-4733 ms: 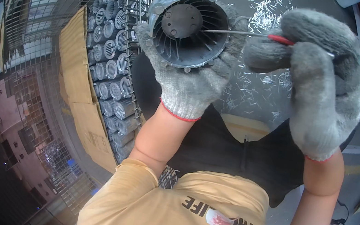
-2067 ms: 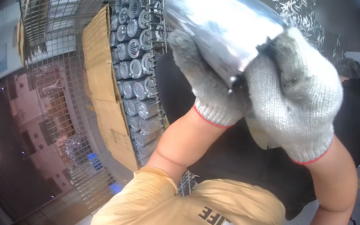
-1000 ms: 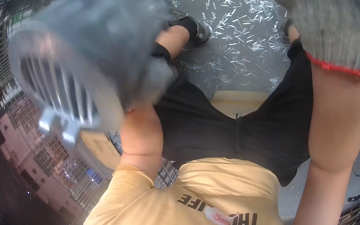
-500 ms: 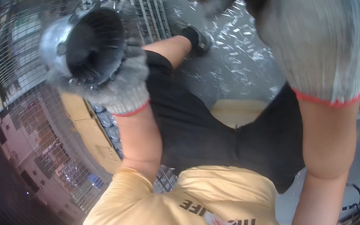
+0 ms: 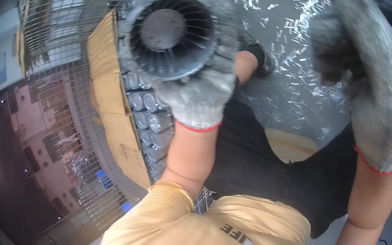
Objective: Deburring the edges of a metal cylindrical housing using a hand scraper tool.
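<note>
My left hand (image 5: 197, 95), in a grey knitted glove with a red cuff edge, grips a round, cup-shaped finned metal housing (image 5: 163, 31). Its hollow side faces up toward me, showing thin fins around a flat central disc. The gloved fingers wrap its right side and lower rim. At the upper right my right hand (image 5: 385, 110) is raised in a matching glove, its palm side darkened. Blur and the angle hide whether anything lies in its fingers.
Left of my legs stands a wire cage (image 5: 67, 88) with an opened cardboard carton (image 5: 113, 115). Beside the cardboard, several plastic-wrapped grey parts (image 5: 148, 120) lie in rows. Silvery strips litter the grey floor (image 5: 281, 92) ahead. A shoe (image 5: 265, 59) rests there.
The view has shifted left, bringing the carton and wrapped parts into sight. The housing has turned so its hollow side faces me more squarely. My right hand has moved lower and further right.
</note>
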A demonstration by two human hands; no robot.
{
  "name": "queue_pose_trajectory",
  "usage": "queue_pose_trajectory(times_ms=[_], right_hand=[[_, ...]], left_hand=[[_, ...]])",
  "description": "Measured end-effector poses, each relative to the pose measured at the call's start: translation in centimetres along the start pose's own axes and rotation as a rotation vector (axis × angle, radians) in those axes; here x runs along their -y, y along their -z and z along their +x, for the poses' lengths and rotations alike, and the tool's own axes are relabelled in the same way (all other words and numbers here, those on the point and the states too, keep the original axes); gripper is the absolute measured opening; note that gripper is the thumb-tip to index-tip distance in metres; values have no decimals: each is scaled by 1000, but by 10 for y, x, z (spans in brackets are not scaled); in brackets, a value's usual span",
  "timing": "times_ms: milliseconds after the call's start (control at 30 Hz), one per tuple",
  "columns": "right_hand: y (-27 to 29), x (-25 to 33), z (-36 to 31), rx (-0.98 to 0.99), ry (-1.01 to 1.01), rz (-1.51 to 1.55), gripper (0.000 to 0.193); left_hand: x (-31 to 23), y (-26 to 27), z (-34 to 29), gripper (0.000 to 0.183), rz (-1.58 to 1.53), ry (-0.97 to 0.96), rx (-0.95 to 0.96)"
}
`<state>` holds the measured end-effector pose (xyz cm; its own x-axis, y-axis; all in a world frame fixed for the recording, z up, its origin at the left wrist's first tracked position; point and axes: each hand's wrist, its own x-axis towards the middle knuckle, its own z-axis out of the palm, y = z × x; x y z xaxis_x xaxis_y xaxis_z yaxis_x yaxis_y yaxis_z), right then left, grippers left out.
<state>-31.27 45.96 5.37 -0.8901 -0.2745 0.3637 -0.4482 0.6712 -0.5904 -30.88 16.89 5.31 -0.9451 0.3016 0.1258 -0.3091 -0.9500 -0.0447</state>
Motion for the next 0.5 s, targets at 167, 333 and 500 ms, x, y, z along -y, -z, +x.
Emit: queue_pose_trajectory(times_ms=[167,333,500], right_hand=[[-8,-10,-2,-104,-130,616,35],[7,34,26,-36,-439,923,33],[17,63,35,-41,-471,805,29]], left_hand=[[33,-16,2,93,177,-256,-253],[33,-16,-2,96,99,-244,-246],[29,-9,-10,101,0,-231,-240]])
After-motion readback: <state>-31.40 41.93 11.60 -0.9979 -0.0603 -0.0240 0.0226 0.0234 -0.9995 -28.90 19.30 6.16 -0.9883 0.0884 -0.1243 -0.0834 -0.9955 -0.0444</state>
